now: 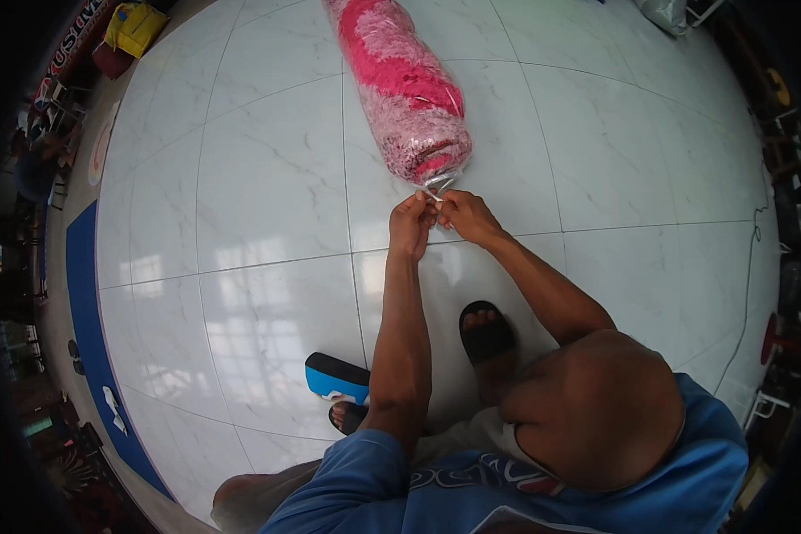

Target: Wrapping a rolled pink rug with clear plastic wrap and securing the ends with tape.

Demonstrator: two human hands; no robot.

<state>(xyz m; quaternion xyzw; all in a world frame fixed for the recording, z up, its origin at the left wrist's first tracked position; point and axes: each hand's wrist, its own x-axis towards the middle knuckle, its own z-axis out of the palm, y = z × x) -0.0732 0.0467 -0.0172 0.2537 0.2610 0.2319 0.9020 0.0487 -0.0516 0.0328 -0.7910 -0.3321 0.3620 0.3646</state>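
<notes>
A long roll of pink shaggy textile (414, 87), perhaps a rug, lies on the tiled floor inside clear plastic wrap. Its near end is gathered into a twisted neck of plastic (444, 180). My left hand (412, 217) pinches a thin white tie (432, 195) at this neck, with thumb and fingers together. From the other side my right hand (464, 215) grips the same tie, its fingertips almost touching the left ones. The fingers hide part of the tie, so whether it is knotted cannot be seen.
A blue and black box-shaped object (337, 378) stands beside my left foot. A blue strip (100, 320) borders the floor at left, with white pieces (115, 410) on it. A yellow bag (133, 30) sits far left. A thin cable (747, 294) runs along the right.
</notes>
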